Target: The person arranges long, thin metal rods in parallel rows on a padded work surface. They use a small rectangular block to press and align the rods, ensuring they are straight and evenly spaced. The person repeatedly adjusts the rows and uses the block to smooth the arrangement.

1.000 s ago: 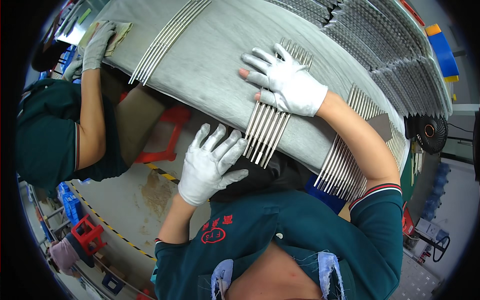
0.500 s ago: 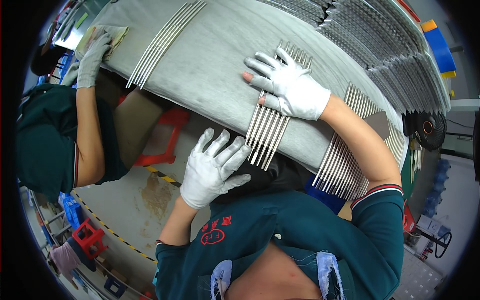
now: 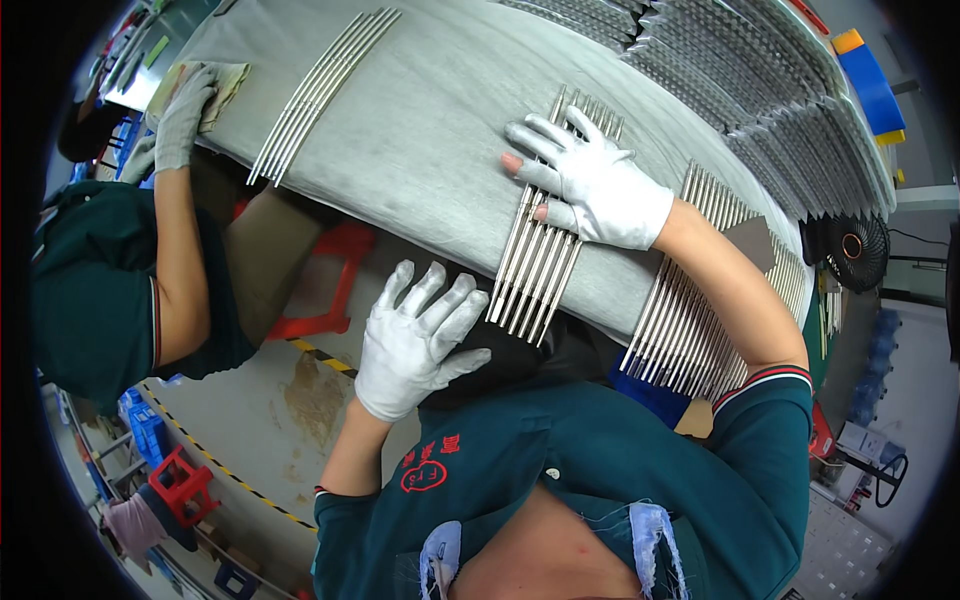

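middle metal rods (image 3: 537, 272) partly covered, grey ridged stack (image 3: 720, 60) cut off above, co-worker's far glove (image 3: 138, 160) partly hidden

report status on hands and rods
Right hand spread over middle rods. Left hand open, close to their body-side ends. Right forearm crossing above another rod row.

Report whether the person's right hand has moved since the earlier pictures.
Yes. Judged against the wide row of rods on the table's right, the right hand has shifted slightly rightward, closer to that row.
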{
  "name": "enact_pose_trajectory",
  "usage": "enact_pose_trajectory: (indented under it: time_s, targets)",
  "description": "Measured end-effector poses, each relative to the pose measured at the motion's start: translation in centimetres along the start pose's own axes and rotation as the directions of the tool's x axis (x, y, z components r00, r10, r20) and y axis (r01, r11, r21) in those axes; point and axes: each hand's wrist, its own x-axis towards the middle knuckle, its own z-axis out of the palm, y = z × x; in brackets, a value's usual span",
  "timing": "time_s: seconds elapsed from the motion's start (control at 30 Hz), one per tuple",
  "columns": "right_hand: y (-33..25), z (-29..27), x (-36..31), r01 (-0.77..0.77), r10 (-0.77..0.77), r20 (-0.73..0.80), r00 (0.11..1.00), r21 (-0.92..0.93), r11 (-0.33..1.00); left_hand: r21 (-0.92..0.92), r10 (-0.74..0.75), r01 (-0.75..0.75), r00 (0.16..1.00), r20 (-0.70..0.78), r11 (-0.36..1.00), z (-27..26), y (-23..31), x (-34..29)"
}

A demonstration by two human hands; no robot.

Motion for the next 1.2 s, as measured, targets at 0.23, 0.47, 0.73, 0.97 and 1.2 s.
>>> enact_pose_trajectory:
  time_s: [0.23,0.47,0.73,0.97,1.2]
  targets:
    - [-0.1,-0.1,2.7,-0.017,0.017,-0.084,0.996,0.000,1.000,-0.013,-0.001,0.001,0.999,0.041,1.000,0.1,0.2,0.6]
    - [0.0,0.8,2.1,0.005,-0.007,-0.026,1.000,-0.042,0.999,0.008,-0.025,0.025,0.999,0.037,1.000,0.3,-0.1,0.1]
    - [0.2,-0.5,-2.1,-0.008,0.010,0.034,0.999,-0.057,0.998,0.016,-0.020,0.019,0.998,0.067,1.000,0.6,-0.2,-0.1]
    - [0.0,-0.5,-1.8,-0.019,0.020,0.028,0.999,-0.061,0.998,0.000,0.004,-0.004,0.999,0.053,1.000,0.8,-0.3,0.2]
    - [0.2,0.8,2.5,-0.010,0.010,-0.007,1.000,-0.043,0.999,-0.013,0.037,-0.036,0.993,0.109,0.999,0.5,-0.1,1.9]
